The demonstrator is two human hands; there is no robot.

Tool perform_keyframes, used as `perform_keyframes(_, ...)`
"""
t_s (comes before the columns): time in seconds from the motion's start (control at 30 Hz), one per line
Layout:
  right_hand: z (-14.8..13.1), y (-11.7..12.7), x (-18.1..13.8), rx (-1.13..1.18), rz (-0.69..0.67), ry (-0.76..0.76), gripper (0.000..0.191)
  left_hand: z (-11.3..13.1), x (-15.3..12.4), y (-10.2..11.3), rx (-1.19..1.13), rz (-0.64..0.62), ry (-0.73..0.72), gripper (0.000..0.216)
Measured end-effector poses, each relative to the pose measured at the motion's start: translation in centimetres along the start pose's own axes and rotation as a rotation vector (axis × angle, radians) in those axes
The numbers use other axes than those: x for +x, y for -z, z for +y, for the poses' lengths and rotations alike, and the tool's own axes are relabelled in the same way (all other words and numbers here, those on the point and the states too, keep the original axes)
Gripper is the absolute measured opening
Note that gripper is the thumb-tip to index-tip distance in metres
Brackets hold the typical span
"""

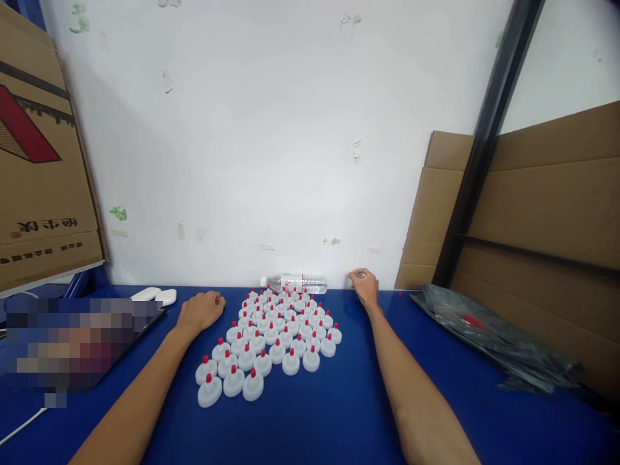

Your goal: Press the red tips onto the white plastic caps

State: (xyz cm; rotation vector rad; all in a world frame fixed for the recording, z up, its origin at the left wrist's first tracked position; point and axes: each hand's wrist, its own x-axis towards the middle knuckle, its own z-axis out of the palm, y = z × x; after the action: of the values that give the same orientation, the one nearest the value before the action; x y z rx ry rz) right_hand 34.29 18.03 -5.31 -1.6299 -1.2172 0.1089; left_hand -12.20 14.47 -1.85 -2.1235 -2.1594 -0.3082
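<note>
On the blue table stand many white dome-shaped caps with red tips, packed in a slanting group between my arms. Left of them, my left hand rests on the table with its fingers curled in, and nothing shows in it. Near the wall on the other side is my right hand, its thumb and fingertips drawn together; whatever may be between them is too small to make out. A clear plastic bottle lies on its side behind the caps, apart from my right hand.
White plastic pieces lie at the back left, near a blurred flat object. A cardboard box stands left. Grey plastic bags lie right, beside a dark metal post and cardboard sheets. A white wall closes the back.
</note>
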Motion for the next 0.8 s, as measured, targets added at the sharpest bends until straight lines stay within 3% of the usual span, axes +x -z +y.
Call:
perform_keyframes(0.33,0.44,-0.23,0.2,0.022,0.044,0.028,0.029,-0.09,0.05,-0.13,-0.007,0.009,-0.006,0.041)
perform_keyframes(0.8,-0.38,0.13,-0.15,-0.027,0.007,-0.005,0.03,-0.06,0.07,-0.09,-0.005,0.0,-0.003,0.042)
